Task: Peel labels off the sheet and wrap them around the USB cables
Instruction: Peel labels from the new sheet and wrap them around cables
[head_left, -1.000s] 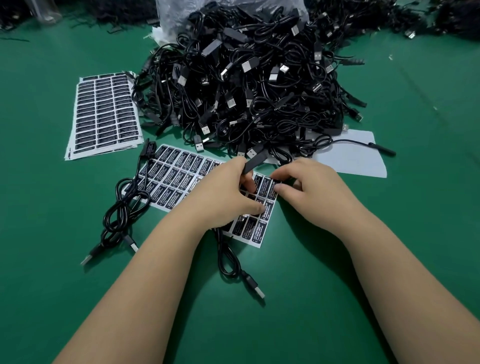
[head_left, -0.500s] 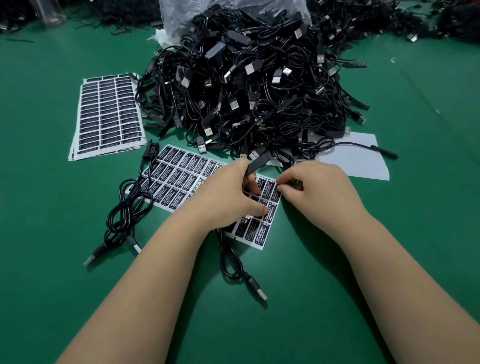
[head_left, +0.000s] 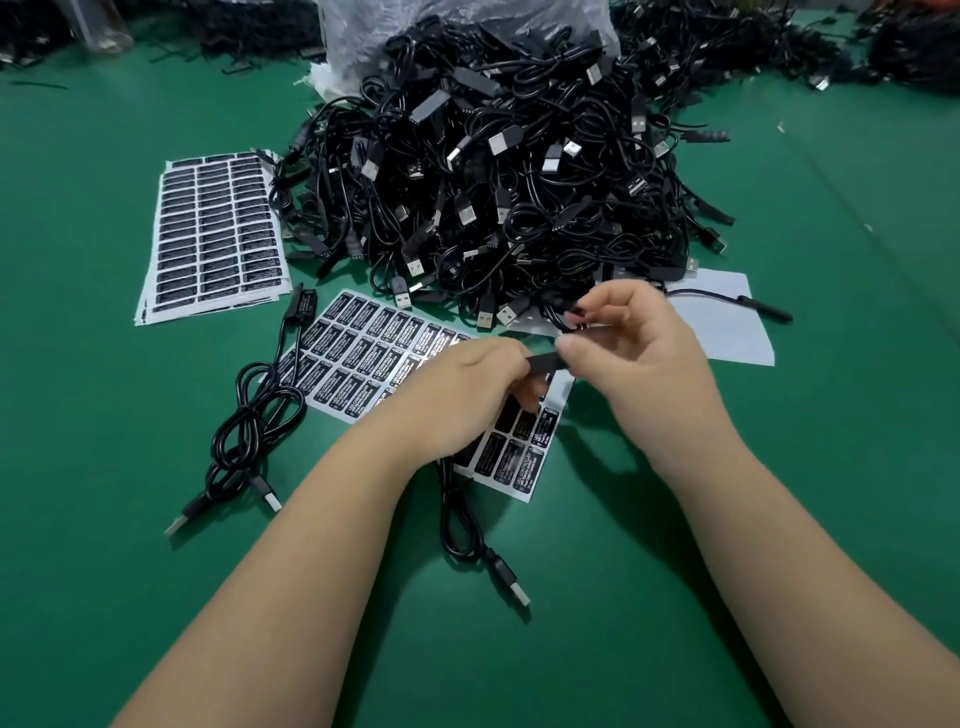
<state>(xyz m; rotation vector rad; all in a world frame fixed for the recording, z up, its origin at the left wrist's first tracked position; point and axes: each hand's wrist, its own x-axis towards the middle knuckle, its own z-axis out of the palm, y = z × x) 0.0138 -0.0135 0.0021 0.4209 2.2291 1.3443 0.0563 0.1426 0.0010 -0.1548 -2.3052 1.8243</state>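
A sheet of black labels (head_left: 363, 358) lies on the green table in front of me, its right corner bare white. My left hand (head_left: 462, 395) rests over the sheet and grips the black plug body of a USB cable (head_left: 545, 362); that cable's cord runs under my wrist to a plug (head_left: 511, 587) near me. My right hand (head_left: 628, 343) hovers just above the sheet's right end and pinches a peeled black label (head_left: 576, 312) beside the plug body. A big pile of black USB cables (head_left: 509, 187) lies behind.
A stack of full label sheets (head_left: 218, 234) lies at the left. A coiled black cable (head_left: 254, 431) rests left of the sheet. A bare white backing sheet (head_left: 727, 322) sits at the right, with a clear plastic bag (head_left: 467, 21) behind the pile.
My right hand has lifted off the sheet with a label peeled from the corner and moved up. My left hand has turned the cable's plug body towards it.
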